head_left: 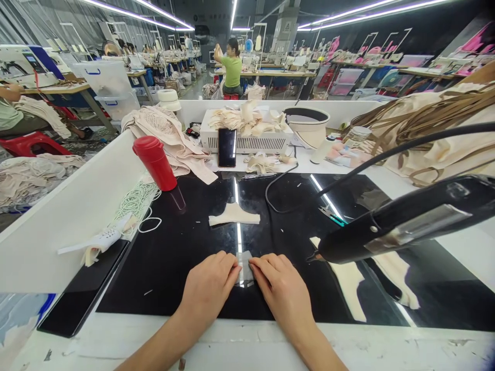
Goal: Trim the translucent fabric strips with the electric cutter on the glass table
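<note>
A small translucent piece of film (244, 268) lies between my hands, low over a glossy black work surface (174, 273). My left hand (211, 281) pinches its left edge between thumb and fingers. The right edge is pinched the same way by my right hand (284, 286). Beyond them, a cream curved fabric piece (234, 214) rests flat. To the right, a thick black handheld tool (386, 226) with a pointed tip reaches over more cream fabric pieces (348, 291). Its far end runs out of view.
A red lidded cup (155, 164) and mint-green cord (133, 201) stand at the left. At the back, a phone (227, 148) leans on a white vented box (209, 135). Teal-handled snips (336, 219) lie near a black cable (278, 210). Other people sit farther off.
</note>
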{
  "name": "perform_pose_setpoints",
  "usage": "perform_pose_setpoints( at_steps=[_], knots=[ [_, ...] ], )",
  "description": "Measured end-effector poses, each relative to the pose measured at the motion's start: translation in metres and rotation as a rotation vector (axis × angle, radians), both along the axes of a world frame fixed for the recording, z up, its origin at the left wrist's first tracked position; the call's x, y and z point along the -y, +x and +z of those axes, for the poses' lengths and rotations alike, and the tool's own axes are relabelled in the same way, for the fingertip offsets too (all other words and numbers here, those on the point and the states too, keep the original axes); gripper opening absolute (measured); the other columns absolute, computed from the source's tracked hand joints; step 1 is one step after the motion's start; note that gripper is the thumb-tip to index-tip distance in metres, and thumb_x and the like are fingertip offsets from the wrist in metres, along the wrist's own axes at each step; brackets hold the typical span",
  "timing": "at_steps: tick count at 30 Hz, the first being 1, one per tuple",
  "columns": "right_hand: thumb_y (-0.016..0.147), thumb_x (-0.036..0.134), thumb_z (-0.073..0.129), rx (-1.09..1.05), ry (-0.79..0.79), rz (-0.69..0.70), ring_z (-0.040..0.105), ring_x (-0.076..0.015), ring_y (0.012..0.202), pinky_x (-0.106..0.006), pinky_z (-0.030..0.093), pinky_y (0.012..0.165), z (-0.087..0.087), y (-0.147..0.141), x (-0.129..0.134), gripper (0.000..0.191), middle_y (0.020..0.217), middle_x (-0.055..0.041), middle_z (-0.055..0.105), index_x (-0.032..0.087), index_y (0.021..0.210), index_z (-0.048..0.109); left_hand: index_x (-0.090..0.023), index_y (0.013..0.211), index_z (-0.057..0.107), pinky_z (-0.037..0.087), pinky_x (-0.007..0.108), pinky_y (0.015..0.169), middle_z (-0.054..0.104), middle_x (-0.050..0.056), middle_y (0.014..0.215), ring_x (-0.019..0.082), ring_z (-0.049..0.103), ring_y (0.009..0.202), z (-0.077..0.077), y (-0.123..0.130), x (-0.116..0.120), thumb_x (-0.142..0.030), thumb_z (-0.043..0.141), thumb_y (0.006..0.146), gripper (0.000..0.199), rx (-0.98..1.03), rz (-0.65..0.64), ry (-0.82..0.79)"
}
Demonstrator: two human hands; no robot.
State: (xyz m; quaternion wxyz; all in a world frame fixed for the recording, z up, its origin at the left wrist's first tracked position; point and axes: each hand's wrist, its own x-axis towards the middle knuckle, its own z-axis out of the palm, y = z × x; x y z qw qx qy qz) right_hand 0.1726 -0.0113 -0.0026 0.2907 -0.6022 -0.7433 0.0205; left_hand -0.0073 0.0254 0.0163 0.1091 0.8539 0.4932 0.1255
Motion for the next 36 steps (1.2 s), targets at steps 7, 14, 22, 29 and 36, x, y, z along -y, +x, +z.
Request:
perform_pose_setpoints(
  at_steps=[7,14,22,29,36],
  knots=[
    [0.101,0.017,0.053,-0.034,0.036,-0.013,0.053,-0.0199,0.074,-0.033,0.04,0.068,-0.003,-0.001,-0.002,0.017,0.082,-0.0037,0.065,0.019,0.098,0.07,-0.018,0.094,0.062,0.049,0.032,0.069,0.063,0.002,0.086,0.018,0.059,0.076,-0.002,-0.001,0.001,-0.017,0.048,0.103,0.017,0.135,-0.106,0.286],
    [0.101,0.017,0.053,-0.022,0.029,-0.026,0.053,-0.0205,0.075,-0.034,0.039,0.069,-0.005,-0.002,-0.001,0.017,0.083,-0.0031,0.066,0.02,0.096,0.069,-0.015,0.112,0.062,0.058,0.038,0.093,0.071,0.006,0.107,0.02,0.066,0.101,-0.01,0.006,0.005,-0.011,0.048,0.102,0.017,0.274,-0.309,0.306],
    [0.1,0.016,0.054,-0.011,0.041,-0.027,0.052,-0.0204,0.074,-0.033,0.038,0.069,-0.007,-0.003,-0.002,0.016,0.082,-0.0026,0.066,0.02,0.095,0.069,-0.012,0.114,0.064,0.059,0.04,0.1,0.073,0.009,0.115,0.023,0.069,0.112,-0.017,0.007,0.004,-0.012,0.046,0.103,0.021,0.199,-0.316,0.368],
    [0.099,0.015,0.055,-0.031,0.038,-0.021,0.051,-0.0204,0.074,-0.033,0.038,0.07,-0.009,-0.003,-0.002,0.016,0.083,-0.0028,0.066,0.019,0.096,0.07,-0.011,0.115,0.064,0.062,0.04,0.096,0.074,0.01,0.115,0.023,0.071,0.11,-0.018,0.008,0.004,-0.013,0.043,0.104,0.024,0.167,-0.32,0.42],
    [0.1,0.016,0.053,-0.042,0.027,-0.023,0.051,-0.0201,0.074,-0.034,0.039,0.069,-0.01,-0.003,-0.002,0.019,0.083,-0.0029,0.066,0.019,0.095,0.071,-0.01,0.119,0.063,0.062,0.04,0.097,0.073,0.011,0.119,0.024,0.07,0.113,-0.022,0.006,0.004,-0.012,0.044,0.103,0.026,0.141,-0.329,0.408]
  ],
)
